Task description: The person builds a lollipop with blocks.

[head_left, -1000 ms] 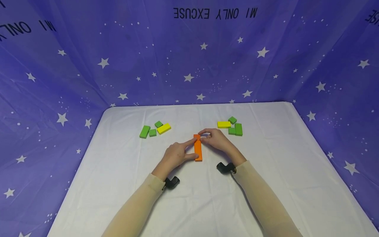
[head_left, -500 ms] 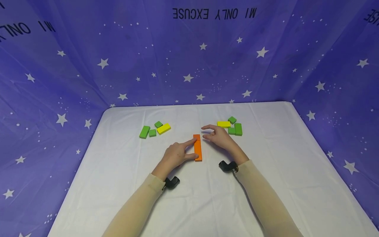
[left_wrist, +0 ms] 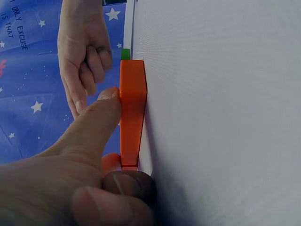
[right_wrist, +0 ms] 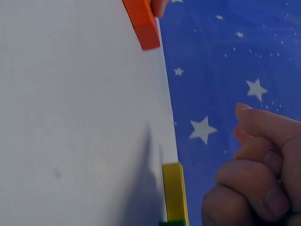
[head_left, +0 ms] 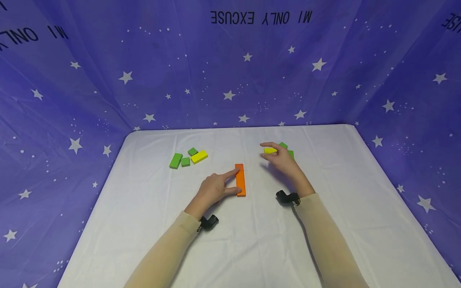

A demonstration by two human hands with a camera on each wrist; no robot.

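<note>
In the head view, a long orange block [head_left: 241, 183] lies mid-table, with a short orange block [head_left: 239, 167] set against its far end. My left hand [head_left: 213, 188] rests its thumb and straight index finger on them: thumb near the front end, index fingertip by the seam. The left wrist view shows that thumb [left_wrist: 87, 122] lying on top of the long block. My right hand [head_left: 284, 160] holds nothing and hovers beside the right-hand yellow block [head_left: 270, 151], thumb and index finger apart. Behind this hand, a green block [head_left: 283, 145] and another green block [head_left: 291, 154] are partly covered.
To the left on the white-covered table [head_left: 230, 248] lie a long green block [head_left: 176, 161], a small green block [head_left: 185, 162], another small green block [head_left: 193, 151] and a yellow block [head_left: 199, 157]. A purple starry curtain [head_left: 201, 80] stands around the table's back and sides.
My right hand has let go of the short orange block's side and moved right and back, over to the right-hand blocks. The left hand and orange blocks have stayed in place.
</note>
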